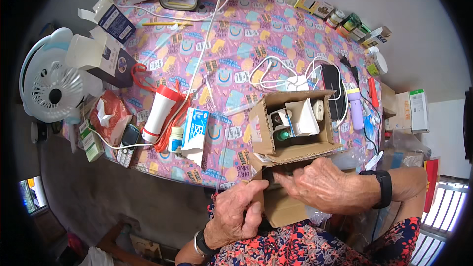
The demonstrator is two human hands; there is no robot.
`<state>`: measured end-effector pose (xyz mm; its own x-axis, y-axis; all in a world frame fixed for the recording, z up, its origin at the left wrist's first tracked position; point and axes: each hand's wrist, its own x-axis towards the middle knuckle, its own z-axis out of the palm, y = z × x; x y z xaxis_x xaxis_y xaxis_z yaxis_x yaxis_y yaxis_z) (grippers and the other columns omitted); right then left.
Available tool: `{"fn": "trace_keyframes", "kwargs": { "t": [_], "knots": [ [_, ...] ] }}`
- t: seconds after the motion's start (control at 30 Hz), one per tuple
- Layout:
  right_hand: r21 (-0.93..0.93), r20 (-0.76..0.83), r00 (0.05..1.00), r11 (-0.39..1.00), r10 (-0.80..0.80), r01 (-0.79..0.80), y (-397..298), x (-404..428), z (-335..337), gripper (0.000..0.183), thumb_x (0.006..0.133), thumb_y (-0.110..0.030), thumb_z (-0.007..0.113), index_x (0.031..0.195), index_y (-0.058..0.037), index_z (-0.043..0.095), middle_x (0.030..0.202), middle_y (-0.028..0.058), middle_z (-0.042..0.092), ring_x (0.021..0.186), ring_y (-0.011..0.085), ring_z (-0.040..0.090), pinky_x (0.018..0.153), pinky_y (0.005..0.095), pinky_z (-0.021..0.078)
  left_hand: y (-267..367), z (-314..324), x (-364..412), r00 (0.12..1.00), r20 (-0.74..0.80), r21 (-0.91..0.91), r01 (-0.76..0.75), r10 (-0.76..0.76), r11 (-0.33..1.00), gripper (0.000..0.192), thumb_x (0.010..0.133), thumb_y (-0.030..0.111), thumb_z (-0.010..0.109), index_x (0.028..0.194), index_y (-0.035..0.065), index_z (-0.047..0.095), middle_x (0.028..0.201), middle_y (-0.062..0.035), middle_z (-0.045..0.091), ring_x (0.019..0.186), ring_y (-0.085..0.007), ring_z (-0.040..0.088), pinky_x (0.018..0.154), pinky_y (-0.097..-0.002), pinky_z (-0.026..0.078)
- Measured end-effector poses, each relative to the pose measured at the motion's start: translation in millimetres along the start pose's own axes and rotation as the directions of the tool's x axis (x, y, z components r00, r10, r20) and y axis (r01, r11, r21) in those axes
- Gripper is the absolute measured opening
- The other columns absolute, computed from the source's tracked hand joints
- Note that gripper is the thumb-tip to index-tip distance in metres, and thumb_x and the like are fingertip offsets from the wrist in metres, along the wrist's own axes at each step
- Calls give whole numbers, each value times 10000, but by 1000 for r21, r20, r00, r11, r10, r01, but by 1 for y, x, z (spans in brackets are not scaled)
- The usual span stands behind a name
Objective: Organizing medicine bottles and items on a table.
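A small open cardboard box (pixel 282 211) lies between me and the table's front edge. My left hand (pixel 236 208) grips its left wall, index fingertip over the edge and the other fingers curled. My right hand (pixel 321 184) reaches into this box from the right, with its fingertips partly hidden inside, so whether they hold anything is unclear. Just beyond, a larger open cardboard box (pixel 264 133) stands on the table. Inside it are a white carton (pixel 306 122), a green-capped bottle (pixel 282 135) and a beige device (pixel 318 110).
Left on the patterned tablecloth (pixel 236 48) are a red-and-white flashlight (pixel 161 112), a blue-and-white medicine box (pixel 196 129), a keypad phone (pixel 129 142) and a fan (pixel 53 85). A white cable (pixel 207 48) crosses the table. A purple flashlight (pixel 355 109) lies right.
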<state>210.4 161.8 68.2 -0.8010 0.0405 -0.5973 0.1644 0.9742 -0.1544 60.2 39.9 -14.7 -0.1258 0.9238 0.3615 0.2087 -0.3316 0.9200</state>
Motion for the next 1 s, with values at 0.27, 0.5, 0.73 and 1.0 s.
{"fn": "trace_keyframes", "kwargs": {
  "t": [0.27,0.5,0.73,1.0],
  "knots": [
    [-54,-234,965,992,-122,112,-6,-1,21,332,750,-97,557,1045,48,513,824,165,592,519,156,583,385,284,428,2,-3,-9,987,55,0,149,-149,989,311,828,142,461,1038,-70,549,833,-183,613,680,-276,626,613,-323,491],
    [315,-152,980,933,-129,172,7,-17,-23,341,808,-75,505,1107,74,443,735,156,549,528,218,591,369,328,417,0,-3,0,1000,24,-43,21,-20,999,330,756,-14,524,1084,-49,534,680,-115,543,543,-238,523,496,-336,432],
    [423,-402,914,897,61,126,13,-53,-38,330,790,-181,651,1062,-22,556,822,90,594,624,221,583,553,314,480,0,-8,1,994,113,45,-17,12,999,457,747,161,705,1132,-30,548,638,-69,473,542,-206,484,488,-321,398],
    [665,-540,762,736,357,127,41,-68,-53,469,722,-125,711,1141,-36,521,976,109,627,773,229,642,702,320,525,10,-23,6,994,-40,19,99,-98,995,693,773,368,712,1245,-36,403,938,-105,553,711,-153,549,657,-298,457]
  ]
}}
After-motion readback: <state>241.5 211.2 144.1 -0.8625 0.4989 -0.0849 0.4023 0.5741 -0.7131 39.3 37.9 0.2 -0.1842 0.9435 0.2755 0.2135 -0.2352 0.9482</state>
